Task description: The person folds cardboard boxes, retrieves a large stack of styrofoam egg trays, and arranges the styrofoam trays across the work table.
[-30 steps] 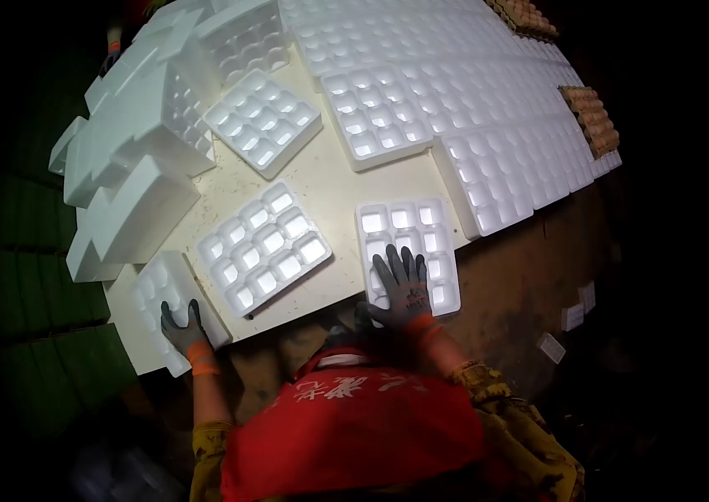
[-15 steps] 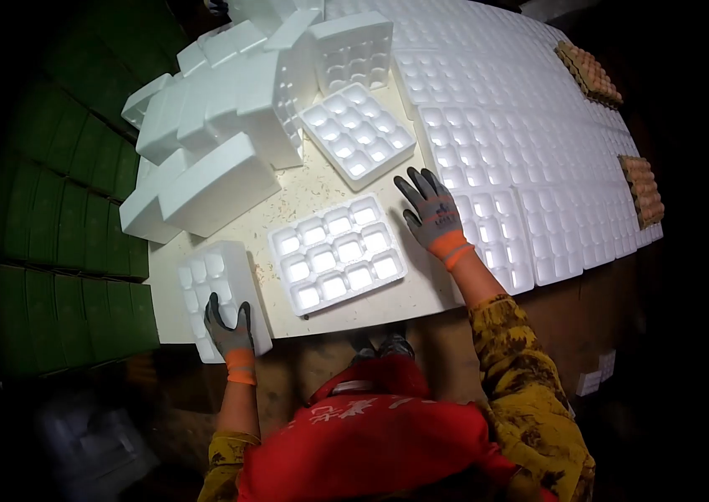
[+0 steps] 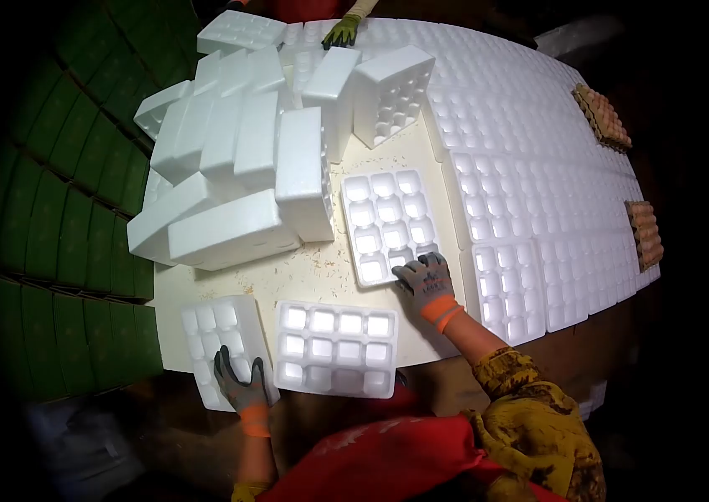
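My left hand (image 3: 242, 381), in a grey glove with an orange cuff, lies on a white foam tray (image 3: 225, 318) at the table's front left corner. Its fingers are spread over the cups. In my right hand (image 3: 425, 280), gloved alike, is the near right corner of another foam tray (image 3: 392, 213), with the fingers bent over its rim. That tray lies flat, cups up, in the middle of the table. Between my hands, a third foam tray (image 3: 336, 326) lies cups up at the front edge. The cups I can see in these trays hold nothing.
A heap of foam trays (image 3: 229, 151) stands at the back left. Joined rows of foam trays (image 3: 538, 201) cover the right side, with two cartons of eggs (image 3: 604, 115) along the far right. Green boxes (image 3: 95, 259) are stacked at left. Another person's gloved hand (image 3: 340, 32) reaches in behind.
My right hand has moved onto the middle tray, which has turned straighter and come nearer. The front tray has straightened too. A co-worker's hand has appeared at the back. The view has shifted.
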Demonstrator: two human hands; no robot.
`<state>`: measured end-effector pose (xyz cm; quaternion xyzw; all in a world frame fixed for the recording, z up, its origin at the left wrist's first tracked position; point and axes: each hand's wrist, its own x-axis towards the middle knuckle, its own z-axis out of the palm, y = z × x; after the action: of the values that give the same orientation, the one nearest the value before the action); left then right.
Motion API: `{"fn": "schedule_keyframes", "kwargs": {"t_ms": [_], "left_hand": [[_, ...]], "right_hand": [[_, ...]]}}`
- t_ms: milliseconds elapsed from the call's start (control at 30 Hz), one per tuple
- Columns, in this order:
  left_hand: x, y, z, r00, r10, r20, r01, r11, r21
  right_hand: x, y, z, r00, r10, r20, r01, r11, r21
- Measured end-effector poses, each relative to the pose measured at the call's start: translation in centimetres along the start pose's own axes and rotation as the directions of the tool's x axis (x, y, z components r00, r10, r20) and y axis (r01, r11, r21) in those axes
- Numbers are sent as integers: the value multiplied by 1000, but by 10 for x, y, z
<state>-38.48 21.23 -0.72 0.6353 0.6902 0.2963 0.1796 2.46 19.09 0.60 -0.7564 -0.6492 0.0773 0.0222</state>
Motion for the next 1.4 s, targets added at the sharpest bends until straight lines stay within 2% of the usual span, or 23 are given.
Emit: {"fn": "schedule_keyframes", "kwargs": {"t_ms": [133,233,267,300,333,400,433,500,567,600,633,700,733,767,800,867,900,933,967,1033,1133,1233,1400], "left_hand": [[-5,14,12,999,-30,39,26,996,80],[1,19,20,996,-70,48,62,989,138],[3,23,21,995,-82,51,74,988,139],[5,27,22,994,-92,55,84,986,143],[8,21,28,996,-80,47,71,983,168],[19,24,38,995,-90,37,81,978,192],[22,24,40,995,-98,33,89,974,208],[29,26,45,997,-76,21,70,975,212],[36,26,50,998,-60,-1,59,972,226],[39,27,52,998,-57,-10,57,970,236],[42,27,54,998,-56,-20,59,969,238],[45,33,57,997,-69,-37,76,960,268],[44,36,55,995,-83,-51,95,954,284],[46,34,53,997,-67,-44,76,960,269],[47,30,52,997,-57,-44,66,966,250],[45,30,56,997,-63,-53,74,968,242],[42,28,55,996,-76,-53,87,968,235],[43,27,57,995,-85,-57,96,970,225],[45,28,59,994,-91,-65,103,971,214],[45,35,58,993,-97,-62,108,972,210],[48,34,57,996,-67,-55,78,972,223],[45,30,57,998,-49,-50,60,965,254],[46,25,61,997,-38,-61,51,973,225]], "right_hand": [[-11,2,2,992,-78,-98,77,997,-14],[14,14,-58,998,-33,48,12,926,377],[36,25,-78,971,84,222,-212,727,653],[66,39,-77,989,149,-3,-84,575,813],[106,46,-91,964,247,-99,5,357,934],[199,56,-114,848,525,-73,144,-95,985],[250,66,-132,775,631,16,-4,-21,1000],[317,66,-160,668,721,185,55,-297,953],[362,64,-163,531,836,142,-175,-56,983],[369,70,-157,613,772,168,-254,-10,967],[370,75,-149,672,726,143,-87,-114,990],[339,97,-150,819,564,101,82,-289,954],[310,99,-162,831,556,-23,230,-305,924],[285,106,-168,870,441,-220,343,-222,913],[258,103,-177,881,343,-326,360,-39,932],[246,130,-142,924,126,-361,260,484,836],[231,127,-139,927,42,-373,230,722,653],[227,129,-135,941,-192,-278,281,901,332],[222,123,-129,947,-291,-136,310,939,150],[217,100,-131,939,-319,131,326,945,-30],[234,111,-103,975,-208,83,206,978,28],[246,125,-78,982,-185,-21,184,981,-55],[233,126,-46,998,18,-58,-23,996,-88]]}}
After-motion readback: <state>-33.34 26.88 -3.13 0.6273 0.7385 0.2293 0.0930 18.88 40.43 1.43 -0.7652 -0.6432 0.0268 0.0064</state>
